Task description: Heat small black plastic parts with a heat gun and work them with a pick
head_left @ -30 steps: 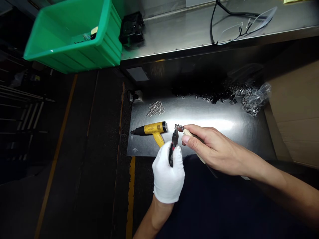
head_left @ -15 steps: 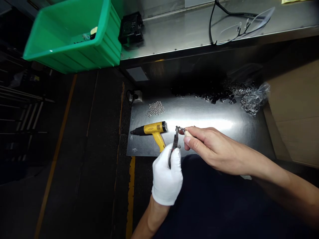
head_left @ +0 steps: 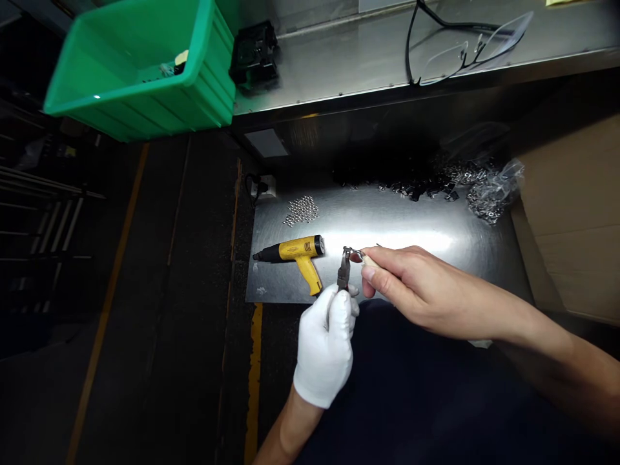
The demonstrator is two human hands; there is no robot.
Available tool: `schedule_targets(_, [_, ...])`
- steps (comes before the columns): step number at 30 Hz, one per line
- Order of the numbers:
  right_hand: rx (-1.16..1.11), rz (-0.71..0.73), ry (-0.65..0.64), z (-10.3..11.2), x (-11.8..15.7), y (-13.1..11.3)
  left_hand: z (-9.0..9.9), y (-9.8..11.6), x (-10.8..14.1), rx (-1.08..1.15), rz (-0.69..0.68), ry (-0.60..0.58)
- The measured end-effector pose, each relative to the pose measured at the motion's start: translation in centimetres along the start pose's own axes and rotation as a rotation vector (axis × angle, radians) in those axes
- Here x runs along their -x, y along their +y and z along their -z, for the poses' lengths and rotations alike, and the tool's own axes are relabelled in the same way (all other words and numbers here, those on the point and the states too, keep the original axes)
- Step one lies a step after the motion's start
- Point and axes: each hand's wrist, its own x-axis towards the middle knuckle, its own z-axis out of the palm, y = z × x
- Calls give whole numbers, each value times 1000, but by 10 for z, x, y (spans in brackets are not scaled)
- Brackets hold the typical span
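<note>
My left hand (head_left: pixel 325 342), in a white glove, is closed round the handles of a pair of pliers (head_left: pixel 343 271) with jaws pointing away from me. At the jaw tips is a small metal part, too small to name. My right hand (head_left: pixel 407 281), bare, pinches a slim tool with a pale handle (head_left: pixel 369 261) and a thin metal tip (head_left: pixel 356 252). That tip meets the plier jaws, though the exact contact is hard to make out. Left of the pliers, a yellow heat gun (head_left: pixel 298 248) lies on the metal table (head_left: pixel 397 219).
Small silver pieces (head_left: pixel 301 210) lie grouped behind the heat gun. Black and metal parts (head_left: pixel 416 188) and a clear plastic bag (head_left: pixel 504 187) lie along the back right. Cardboard (head_left: pixel 571 226) borders the right side. A green bin (head_left: pixel 145 110) and eyeglasses (head_left: pixel 465 61) sit on the raised shelf.
My left hand has turned slightly with the pliers, whose jaws now show broader. Both hands have shifted a little to the right.
</note>
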Motion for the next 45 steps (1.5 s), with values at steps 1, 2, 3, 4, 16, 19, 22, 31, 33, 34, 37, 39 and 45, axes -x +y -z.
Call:
schedule_targets(1, [0, 1, -2, 0, 0, 0, -1, 1, 0, 40, 13, -22])
schedule_targets(2, [-1, 2, -2, 0, 1, 0, -1, 2, 0, 79, 26, -45])
schedule_targets(3, [-2, 4, -1, 1, 1, 0, -2, 2, 0, 122, 41, -68])
schedule_targets(4, [-6, 8, 1, 1, 1, 0, -2, 3, 0, 173, 60, -91])
schedule_targets(16, [-268, -28, 10, 3, 1, 2, 2, 11, -6, 820, 332, -373])
schedule_targets(19, [-314, -77, 51, 4, 3, -2, 3, 11, -6, 849, 352, -387])
schedule_targets(22, [-244, -96, 58, 5, 3, -7, 4, 10, -7, 840, 355, -386])
schedule_targets(31, [-193, -87, 57, 6, -2, -7, 2, 11, -10, 752, 322, -351])
schedule_targets(33, [-197, -89, 57, 7, -2, -7, 2, 11, -10, 742, 316, -348])
schedule_targets(34, [-199, -91, 58, 7, -2, -6, 3, 11, -10, 741, 314, -351])
schedule_targets(37, [-196, -99, 61, 8, -2, -6, 4, 10, -11, 759, 314, -368])
schedule_targets(39, [-193, -113, 56, 8, -2, -6, 5, 10, -12, 774, 328, -382])
schedule_targets(45, [-194, -138, 33, 10, -2, -6, 7, 7, -13, 796, 334, -417])
